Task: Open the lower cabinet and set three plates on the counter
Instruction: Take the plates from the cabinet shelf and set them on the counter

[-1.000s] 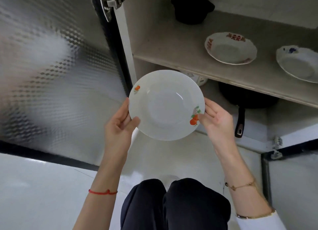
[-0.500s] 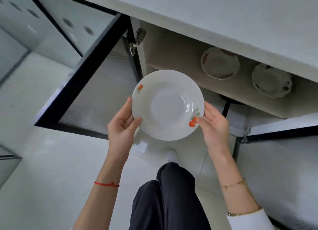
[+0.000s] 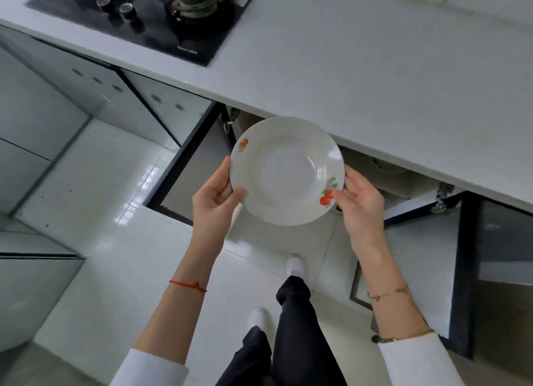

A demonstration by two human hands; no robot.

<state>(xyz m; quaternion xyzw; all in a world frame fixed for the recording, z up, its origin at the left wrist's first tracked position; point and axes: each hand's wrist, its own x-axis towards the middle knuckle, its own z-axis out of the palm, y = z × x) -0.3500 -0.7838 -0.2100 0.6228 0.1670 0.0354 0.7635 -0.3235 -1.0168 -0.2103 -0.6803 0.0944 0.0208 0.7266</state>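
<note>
I hold a white plate (image 3: 285,170) with small orange fruit prints level in front of me, just below the front edge of the white counter (image 3: 360,77). My left hand (image 3: 215,193) grips its left rim and my right hand (image 3: 359,202) grips its right rim. Behind the plate the lower cabinet (image 3: 403,180) stands open, its inside mostly hidden under the counter edge; the rim of another dish (image 3: 383,167) shows dimly there.
A black gas hob (image 3: 161,13) sits in the counter at the far left. The open left cabinet door (image 3: 184,169) and the open right door (image 3: 427,270) stick out on both sides of my legs. White floor tiles lie below.
I have risen from the cabinet with the plate. The view has lifted from the shelves to the countertop and hob; the other two plates on the shelf are now out of sight.
</note>
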